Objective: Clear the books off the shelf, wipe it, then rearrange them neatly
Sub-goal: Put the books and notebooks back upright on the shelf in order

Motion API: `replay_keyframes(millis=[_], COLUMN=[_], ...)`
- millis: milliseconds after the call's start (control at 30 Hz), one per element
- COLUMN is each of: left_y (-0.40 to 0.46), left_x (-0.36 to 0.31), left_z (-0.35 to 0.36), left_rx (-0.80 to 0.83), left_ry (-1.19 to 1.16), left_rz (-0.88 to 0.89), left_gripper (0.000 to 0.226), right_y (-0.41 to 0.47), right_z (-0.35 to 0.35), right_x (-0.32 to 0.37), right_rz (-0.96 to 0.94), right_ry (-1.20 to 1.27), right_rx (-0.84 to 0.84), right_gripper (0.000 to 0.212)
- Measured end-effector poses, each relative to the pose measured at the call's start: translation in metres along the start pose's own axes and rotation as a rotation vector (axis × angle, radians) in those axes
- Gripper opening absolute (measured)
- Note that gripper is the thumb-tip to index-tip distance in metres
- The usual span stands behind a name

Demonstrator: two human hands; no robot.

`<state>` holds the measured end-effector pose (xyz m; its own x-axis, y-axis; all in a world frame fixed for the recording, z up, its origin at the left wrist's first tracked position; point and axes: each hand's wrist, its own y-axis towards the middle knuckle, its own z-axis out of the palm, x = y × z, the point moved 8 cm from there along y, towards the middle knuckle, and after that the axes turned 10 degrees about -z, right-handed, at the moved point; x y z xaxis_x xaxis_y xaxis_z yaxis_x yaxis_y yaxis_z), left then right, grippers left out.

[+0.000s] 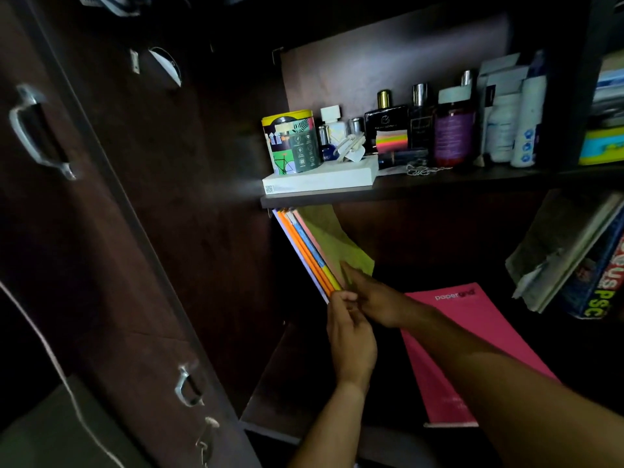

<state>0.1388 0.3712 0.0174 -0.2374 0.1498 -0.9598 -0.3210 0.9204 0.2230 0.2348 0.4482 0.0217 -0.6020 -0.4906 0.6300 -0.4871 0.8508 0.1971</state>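
Thin books [310, 251] lean at the left wall of the lower shelf [270, 383], long edge rising away from the fingers — the left hand [351, 336] pinches their near corner, the right hand [374, 300] lays straight fingers on the cover; right of them a pink notebook [472, 349] lies flat

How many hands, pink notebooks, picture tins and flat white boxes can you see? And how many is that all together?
Hands: 2, the left hand, pinching the leaning thin books, and the right hand
Pink notebook: 1
Picture tin: 1
Flat white box: 1
Total: 5
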Motion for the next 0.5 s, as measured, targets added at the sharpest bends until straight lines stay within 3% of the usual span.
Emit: replay_keyframes(millis=[67,133,233,400,500], left_y=[-0.001,-0.003,-0.01,-0.021,-0.027], left_x=[0.002,-0.001,-0.009,-0.008,-0.011], left_z=[0.007,0.021,0.039,0.057,0.056], left_rx=[0.03,0.106,0.227,0.434,0.559], left_ry=[0.087,0.219,0.383,0.537,0.397], left_rz=[-0.001,0.027,0.118,0.19,0.131], left_gripper=[0.024,0.016,0.031,0.061,0.068], right_y=[-0.021,-0.059,-0.138,-0.22,-0.228], right_z=[-0.013,-0.036,-0.065,-0.062,-0.064], right_x=[-0.002,-0.002,-0.009,-0.025,-0.023], right_rz=[0.046,0.145,0.415,0.524,0.526], right_ry=[-0.096,-0.407,-0.75,-0.705,-0.608], right_rx=[-0.114,-0.216,-0.203,-0.208,-0.284], right_gripper=[0.076,0.061,0.056,0.05,0.045])
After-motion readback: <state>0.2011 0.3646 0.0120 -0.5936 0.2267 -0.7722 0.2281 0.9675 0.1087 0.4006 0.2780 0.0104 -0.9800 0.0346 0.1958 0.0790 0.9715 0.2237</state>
